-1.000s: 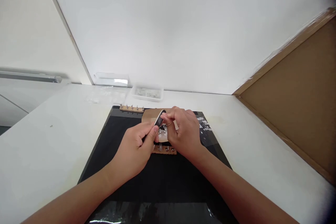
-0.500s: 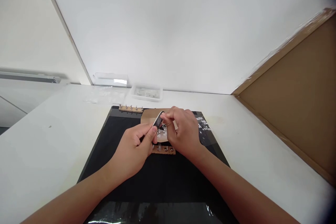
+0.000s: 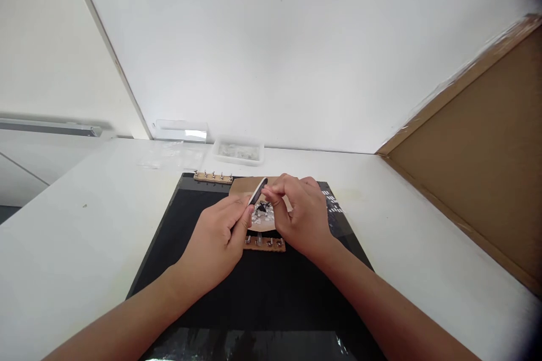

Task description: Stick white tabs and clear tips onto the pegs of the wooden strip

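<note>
My left hand (image 3: 222, 234) is closed, its thumb and fingers pinching the lower end of a slim, rounded black piece with a white edge (image 3: 258, 192). The piece stands tilted, its upper end leaning right. Close against its right side, my right hand (image 3: 300, 211) has thumb and index fingertips pinched together; whatever they hold is too small to make out. Beneath the hands lies a brown rounded sheet (image 3: 243, 186) bearing small white bits (image 3: 265, 216) and some black ones. Nearer me, a cardboard strip (image 3: 275, 245) carries small metal pieces, partly covered by my left hand.
A black mat (image 3: 254, 299) lies under everything on the white table (image 3: 84, 237). Another cardboard strip with metal pieces (image 3: 213, 177) sits at its far left edge. Behind are a clear tray (image 3: 239, 151) and plastic bags (image 3: 169, 155). A cardboard panel (image 3: 474, 163) stands right.
The black piece has turned so that its white edge shows more and its dark face less. My right fingertips have shifted slightly right, and the view has moved a little.
</note>
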`<state>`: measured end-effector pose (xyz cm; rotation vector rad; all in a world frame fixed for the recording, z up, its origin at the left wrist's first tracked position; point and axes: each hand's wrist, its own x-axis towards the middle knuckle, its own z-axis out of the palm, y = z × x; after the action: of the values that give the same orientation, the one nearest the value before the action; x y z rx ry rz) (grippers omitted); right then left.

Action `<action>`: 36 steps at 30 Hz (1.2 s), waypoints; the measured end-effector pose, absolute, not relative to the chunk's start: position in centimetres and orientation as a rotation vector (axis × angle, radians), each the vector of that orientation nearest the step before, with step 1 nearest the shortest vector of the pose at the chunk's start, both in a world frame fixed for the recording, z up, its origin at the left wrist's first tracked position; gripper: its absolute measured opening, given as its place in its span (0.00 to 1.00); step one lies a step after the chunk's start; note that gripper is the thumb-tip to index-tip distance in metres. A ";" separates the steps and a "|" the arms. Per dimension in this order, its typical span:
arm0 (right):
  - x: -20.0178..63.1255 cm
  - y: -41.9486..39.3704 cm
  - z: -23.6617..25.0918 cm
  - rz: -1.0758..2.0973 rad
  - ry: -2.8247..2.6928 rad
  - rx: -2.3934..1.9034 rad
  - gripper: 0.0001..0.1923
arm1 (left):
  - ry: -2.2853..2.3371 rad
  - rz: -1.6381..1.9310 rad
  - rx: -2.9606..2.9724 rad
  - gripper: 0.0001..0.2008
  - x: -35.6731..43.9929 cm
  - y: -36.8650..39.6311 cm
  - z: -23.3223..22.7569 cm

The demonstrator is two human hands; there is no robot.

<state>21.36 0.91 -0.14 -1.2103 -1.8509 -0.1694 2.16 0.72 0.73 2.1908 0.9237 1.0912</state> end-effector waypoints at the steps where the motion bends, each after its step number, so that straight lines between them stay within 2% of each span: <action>1: 21.3 0.9 -0.1 -0.133 -1.834 -1.221 0.12 | 0.903 1.122 2.253 0.16 2.2 0.7 0.6; 12: 20.5 0.6 -0.2 -0.035 -1.802 -1.241 0.13 | 0.978 1.178 2.509 0.13 2.0 0.8 -0.4; 17: 20.6 0.6 -0.3 -0.071 -1.808 -1.241 0.13 | 1.017 1.115 2.577 0.15 2.0 0.6 -0.6; 26: 20.4 0.6 -0.6 -0.138 -1.825 -1.198 0.15 | 1.010 1.111 2.523 0.13 1.8 0.6 0.3; 30: 20.4 0.4 -0.6 -0.150 -1.872 -1.161 0.15 | 1.017 1.087 2.515 0.15 1.7 0.8 -0.1; 36: 20.9 0.5 -0.8 -0.156 -1.911 -1.055 0.10 | 1.135 1.126 2.627 0.20 0.5 3.0 -0.8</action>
<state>20.92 0.46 -0.78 -1.0549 -1.9111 -0.1560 0.48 3.00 -0.83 2.6275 1.1352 1.1259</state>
